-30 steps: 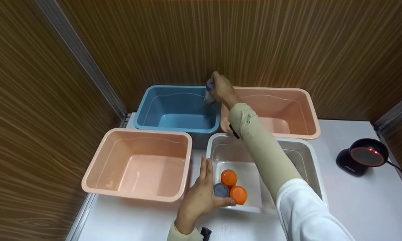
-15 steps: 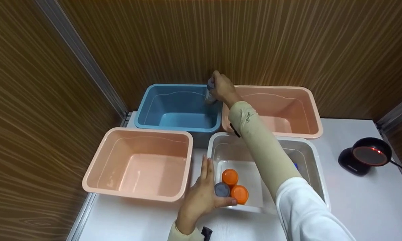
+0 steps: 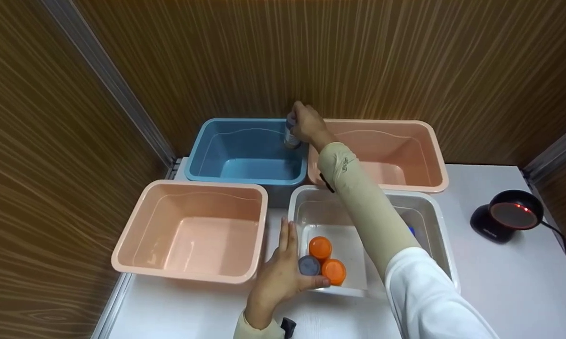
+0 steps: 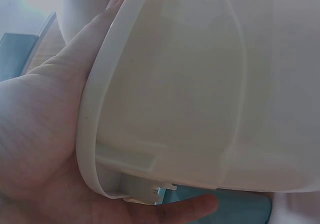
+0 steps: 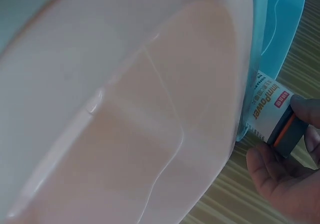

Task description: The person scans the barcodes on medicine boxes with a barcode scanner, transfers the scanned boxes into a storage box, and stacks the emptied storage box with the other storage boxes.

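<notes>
At the back right corner of the blue bin [image 3: 245, 170], my right hand [image 3: 309, 125] holds a supplement bottle [image 3: 291, 134] by its top. In the right wrist view, that bottle [image 5: 270, 103] shows a white label reading "ImmPower" and a dark cap with an orange band. Thumb and fingers are at the cap; the lower end is hidden behind the bin wall. My left hand [image 3: 277, 278] rests against the front left corner of the white bin [image 3: 433, 221], fingers straight and thumb along the rim. Inside stand two orange-capped bottles [image 3: 320, 247] and a grey-capped bottle [image 3: 309, 265].
Peach bins stand at the left [image 3: 203, 245] and back right [image 3: 396, 155]. A small blue item [image 3: 411, 230] shows in the white bin beside my right sleeve. A black corded device [image 3: 506, 216] with red lights stands at the right. Wood-grain panels [image 3: 245, 56] close off the back.
The head view has shifted slightly. My right hand and the bottle have dipped a touch lower at the blue bin's corner. My left hand keeps its place on the white bin.
</notes>
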### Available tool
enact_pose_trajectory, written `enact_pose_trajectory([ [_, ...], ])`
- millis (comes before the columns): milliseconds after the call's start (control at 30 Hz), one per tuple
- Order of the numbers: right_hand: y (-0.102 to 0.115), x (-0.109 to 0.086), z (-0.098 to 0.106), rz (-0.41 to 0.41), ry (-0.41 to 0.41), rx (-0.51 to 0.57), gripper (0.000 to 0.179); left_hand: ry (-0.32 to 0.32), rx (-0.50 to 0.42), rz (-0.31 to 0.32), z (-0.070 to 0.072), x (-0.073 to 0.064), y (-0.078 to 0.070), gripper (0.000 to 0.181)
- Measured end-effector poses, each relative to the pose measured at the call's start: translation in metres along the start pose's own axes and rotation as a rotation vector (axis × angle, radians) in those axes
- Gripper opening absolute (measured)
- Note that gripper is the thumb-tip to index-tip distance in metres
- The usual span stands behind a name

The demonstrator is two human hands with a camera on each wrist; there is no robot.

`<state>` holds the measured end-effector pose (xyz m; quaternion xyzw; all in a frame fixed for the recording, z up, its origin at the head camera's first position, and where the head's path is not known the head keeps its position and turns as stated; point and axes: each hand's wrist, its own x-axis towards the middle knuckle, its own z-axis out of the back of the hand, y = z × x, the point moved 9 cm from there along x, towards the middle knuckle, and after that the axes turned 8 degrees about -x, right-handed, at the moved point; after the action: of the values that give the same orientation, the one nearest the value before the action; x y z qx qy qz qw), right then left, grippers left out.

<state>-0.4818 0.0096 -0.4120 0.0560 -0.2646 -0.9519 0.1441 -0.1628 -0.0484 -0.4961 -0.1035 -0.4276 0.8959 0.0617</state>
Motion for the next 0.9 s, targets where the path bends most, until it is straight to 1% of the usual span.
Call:
enact_pose_trajectory([
  [200, 0.002, 0.001, -0.003, -0.004, 0.000, -0.018, 0.035, -0.004, 0.014, -0.001, 0.001, 0.000, 0.001, 0.145],
  [333, -0.001, 0.001, -0.006, -0.004, 0.000, -0.024, 0.036, -0.005, 0.013, 0.008, 0.000, 0.001, 0.003, 0.145],
  [400, -0.003, 0.000, -0.009, 0.007, 0.001, -0.029, 0.032, -0.006, 0.011, 0.011, -0.002, 0.001, 0.004, 0.145],
  [467, -0.005, 0.000, -0.010, 0.011, 0.002, -0.030, 0.032, -0.005, 0.011, 0.010, -0.002, 0.001, 0.005, 0.145],
  [533, -0.005, 0.000, -0.010, 0.023, -0.002, -0.051, 0.032, -0.002, 0.018, 0.006, -0.002, 0.002, 0.006, 0.145],
  [667, -0.004, -0.001, -0.006, 0.019, 0.005, -0.062, 0.037, 0.009, 0.011, 0.005, -0.001, 0.003, 0.008, 0.143],
  [767, -0.001, -0.004, -0.003, 0.036, 0.001, -0.070, 0.036, 0.016, 0.001, 0.009, 0.001, 0.005, 0.010, 0.143],
  [900, 0.005, -0.013, 0.008, 0.108, -0.026, -0.078, 0.032, 0.016, 0.001, 0.008, 0.003, 0.007, 0.012, 0.142],
])
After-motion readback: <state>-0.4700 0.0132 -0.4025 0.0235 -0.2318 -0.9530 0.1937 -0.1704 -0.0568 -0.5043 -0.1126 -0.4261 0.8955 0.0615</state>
